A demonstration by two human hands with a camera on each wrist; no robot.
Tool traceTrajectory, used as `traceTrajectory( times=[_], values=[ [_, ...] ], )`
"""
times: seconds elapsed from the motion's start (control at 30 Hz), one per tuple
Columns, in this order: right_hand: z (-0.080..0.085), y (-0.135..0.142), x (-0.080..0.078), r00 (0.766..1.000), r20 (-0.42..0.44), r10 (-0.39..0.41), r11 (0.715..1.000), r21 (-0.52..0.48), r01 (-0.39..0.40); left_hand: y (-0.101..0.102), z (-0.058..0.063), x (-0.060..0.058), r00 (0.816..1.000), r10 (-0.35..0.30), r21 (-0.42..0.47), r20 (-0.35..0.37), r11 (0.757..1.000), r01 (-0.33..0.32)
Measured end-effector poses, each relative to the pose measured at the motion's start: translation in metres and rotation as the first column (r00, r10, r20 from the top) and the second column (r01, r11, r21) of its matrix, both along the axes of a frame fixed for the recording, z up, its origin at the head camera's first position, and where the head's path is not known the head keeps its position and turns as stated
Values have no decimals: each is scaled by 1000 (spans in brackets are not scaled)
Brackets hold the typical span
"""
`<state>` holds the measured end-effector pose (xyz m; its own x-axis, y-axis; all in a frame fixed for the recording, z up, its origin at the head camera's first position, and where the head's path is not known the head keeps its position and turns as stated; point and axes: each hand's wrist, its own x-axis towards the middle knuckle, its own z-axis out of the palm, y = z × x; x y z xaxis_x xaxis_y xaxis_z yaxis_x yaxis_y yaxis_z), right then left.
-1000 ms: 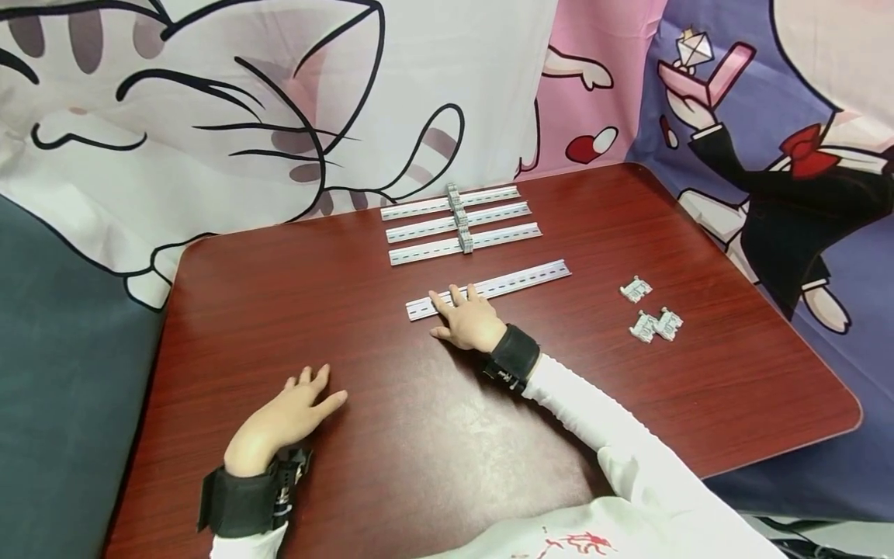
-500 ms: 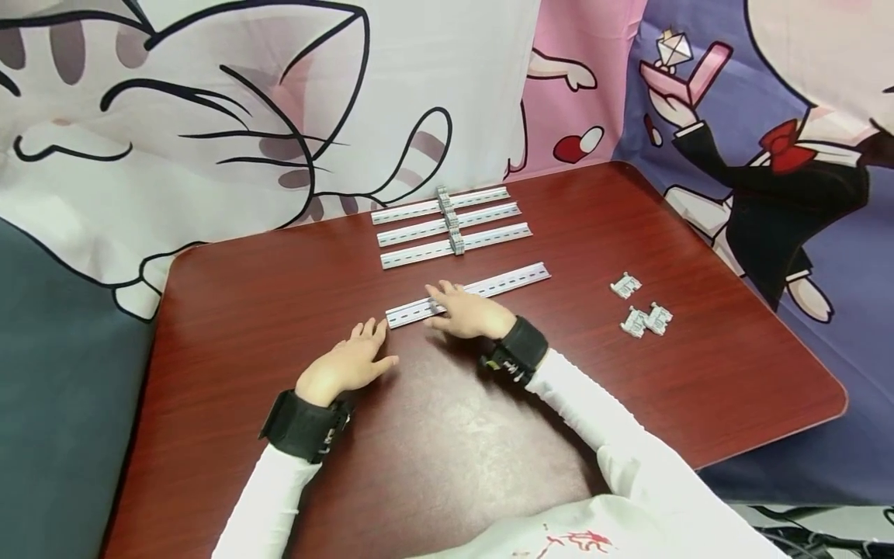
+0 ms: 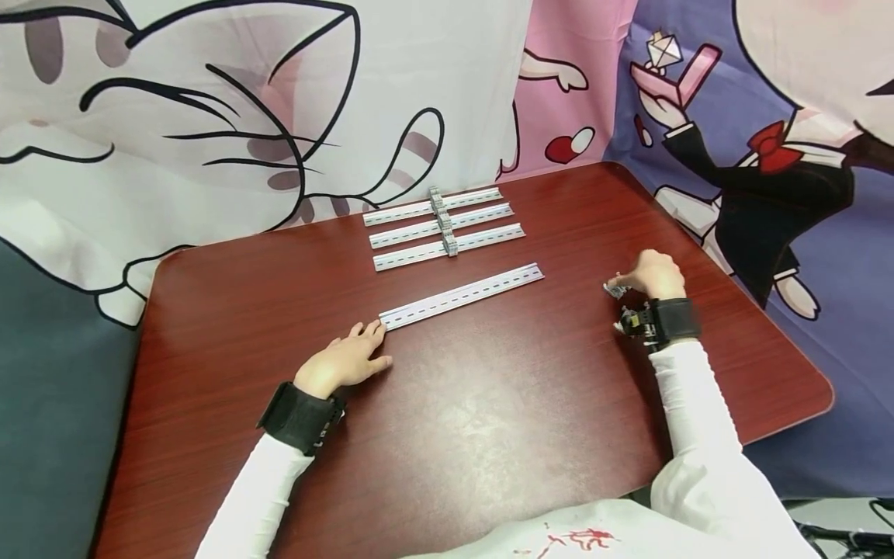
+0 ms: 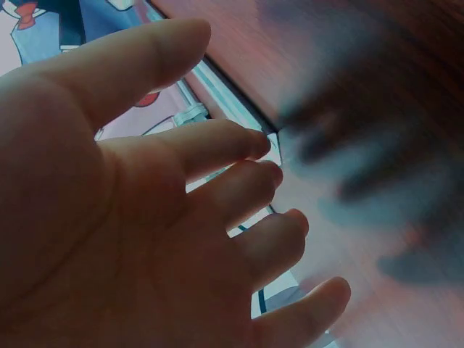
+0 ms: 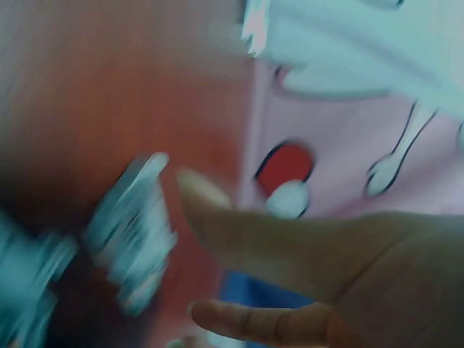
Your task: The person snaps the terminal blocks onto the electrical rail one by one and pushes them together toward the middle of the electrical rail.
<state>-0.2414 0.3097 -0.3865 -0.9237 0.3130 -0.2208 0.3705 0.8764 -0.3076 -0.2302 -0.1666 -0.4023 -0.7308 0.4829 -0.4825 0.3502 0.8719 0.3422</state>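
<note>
A bare slotted metal DIN rail [image 3: 461,296] lies at a slant across the middle of the table. My left hand [image 3: 344,362] rests at its left end, fingertips right at the rail's corner; in the left wrist view its fingers [image 4: 239,192] are spread and relaxed. Over at the right, my right hand [image 3: 655,276] reaches down over small pale grey terminal blocks. One terminal block [image 3: 616,290] shows by the thumb tip. In the right wrist view this terminal block [image 5: 134,239] is blurred and just apart from the thumb [image 5: 239,232]. The other blocks are mostly hidden under the hand and wristband.
Behind the bare rail stand three parallel rails [image 3: 405,255], each with a row of grey terminal blocks [image 3: 444,223] across its middle. The table [image 3: 447,419] has a red-brown wood surface. Printed cloth [image 3: 391,78] hangs along its back and right sides.
My left hand has moved up and right to the rail's left end. My right hand has left the rail and swung right to the loose terminal blocks. The rail shifted slightly left in view.
</note>
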Motion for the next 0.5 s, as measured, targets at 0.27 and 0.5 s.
traceTrajectory(
  times=[0.27,0.5],
  values=[
    [-17,18,-1,994,38,103,992,-81,-99,-2,5,-1,1000,-1,3,12,1000,1],
    [-21,3,-2,998,-49,41,994,-95,-45,4,5,-2,1000,-18,22,17,1000,18]
  ],
)
